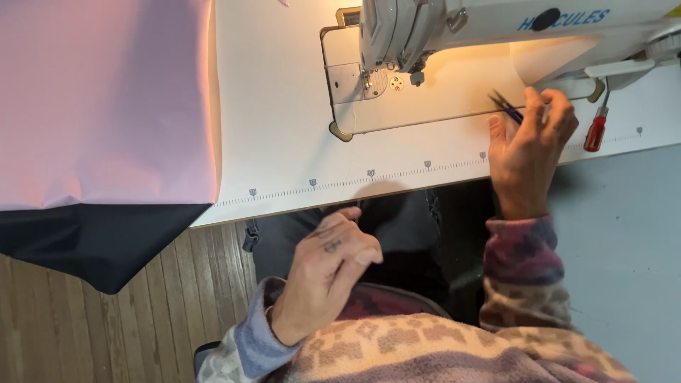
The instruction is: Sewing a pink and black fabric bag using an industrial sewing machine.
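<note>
Slim dark tweezers (506, 106) lie on the white table (284, 142) by the white sewing machine (425, 35), right hand (528, 145) closing a narrow grip on them, not yet lifted; left hand (333, 259) hangs loosely curled, holding nothing, pink fabric (106, 99) unsewn.

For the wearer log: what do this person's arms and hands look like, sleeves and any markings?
Both arms wear fuzzy knit sleeves patterned in tan, cream, purple and pink blocks. The left hand is bare with small dark tattoos on its back. The right hand is bare; no marks visible.
</note>
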